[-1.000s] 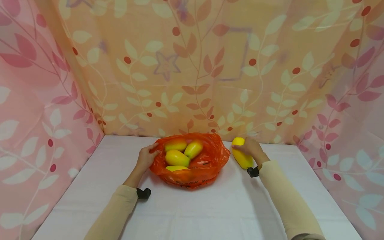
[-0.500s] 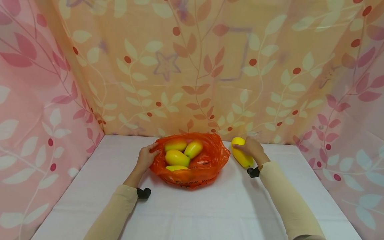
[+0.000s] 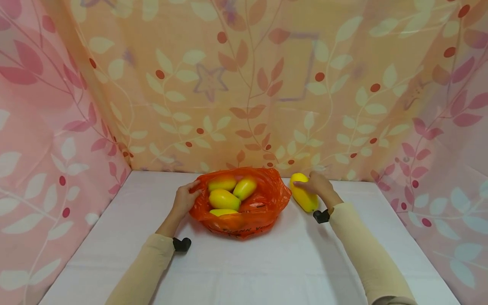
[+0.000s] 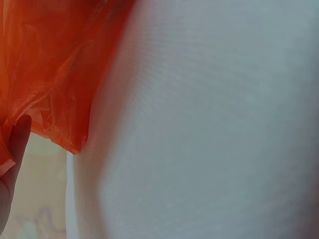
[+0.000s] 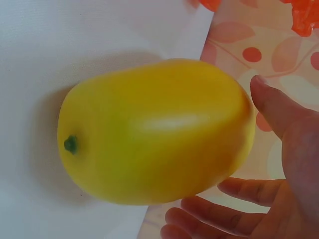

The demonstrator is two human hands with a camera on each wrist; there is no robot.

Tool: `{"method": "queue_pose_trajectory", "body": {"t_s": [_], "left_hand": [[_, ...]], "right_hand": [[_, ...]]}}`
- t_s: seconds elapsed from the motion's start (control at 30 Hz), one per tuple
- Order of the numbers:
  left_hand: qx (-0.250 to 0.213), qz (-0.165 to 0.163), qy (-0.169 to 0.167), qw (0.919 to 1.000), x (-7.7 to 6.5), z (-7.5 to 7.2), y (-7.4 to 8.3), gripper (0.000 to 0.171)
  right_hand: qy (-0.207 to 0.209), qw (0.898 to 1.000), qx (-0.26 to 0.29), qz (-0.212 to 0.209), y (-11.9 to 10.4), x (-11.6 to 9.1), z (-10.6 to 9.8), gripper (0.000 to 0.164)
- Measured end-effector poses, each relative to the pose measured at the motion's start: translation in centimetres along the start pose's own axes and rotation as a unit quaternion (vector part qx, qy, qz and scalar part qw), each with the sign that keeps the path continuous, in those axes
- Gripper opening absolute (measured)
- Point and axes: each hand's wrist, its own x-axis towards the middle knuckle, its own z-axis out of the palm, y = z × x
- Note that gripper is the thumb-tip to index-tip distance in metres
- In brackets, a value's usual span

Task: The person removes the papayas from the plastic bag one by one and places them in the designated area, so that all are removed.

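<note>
An orange-red plastic bag (image 3: 272, 201) stands with its mouth open, several yellow-green mangoes (image 3: 225, 200) inside. My left hand (image 3: 184, 200) holds the bag's left rim; in the left wrist view a finger (image 4: 20, 137) lies against the bunched plastic, the rest of the hand out of frame. Just right of the bag, my right hand (image 3: 319, 186) grips another yellow mango (image 3: 305, 198), thumb over its near side. The right wrist view shows this mango (image 5: 154, 132) large, its small green stem facing away from the palm, fingers (image 5: 224, 216) along its lower side.
A white cloth covers the table (image 3: 244, 271). Leaf-patterned curtains (image 3: 244, 84) rise close behind the bag and the mango, and more patterned cloth (image 3: 45, 169) stands along both sides.
My right hand and its mango have shifted slightly left, closer to the bag. The left hand keeps its place on the rim. The head view has tilted a touch.
</note>
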Motion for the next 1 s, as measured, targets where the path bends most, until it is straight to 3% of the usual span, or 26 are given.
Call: {"method": "queue_pose_trajectory", "body": {"t_s": [0.4, 0.7, 1.0], "left_hand": [[0.002, -0.011, -0.003, 0.9999, 0.1, -0.1, -0.2, 0.044], [0.009, -0.009, -0.002, 0.9999, 0.2, -0.2, 0.0, 0.044], [-0.002, -0.016, -0.002, 0.9999, 0.1, -0.2, -0.1, 0.044]], "right_hand": [[-0.004, 1.000, -0.009, -0.002, -0.4, -0.3, -0.6, 0.083], [0.029, 0.998, -0.011, -0.057, -1.9, -1.0, -2.6, 0.089], [0.038, 0.993, 0.016, -0.110, -4.5, -2.6, -3.8, 0.080]]}}
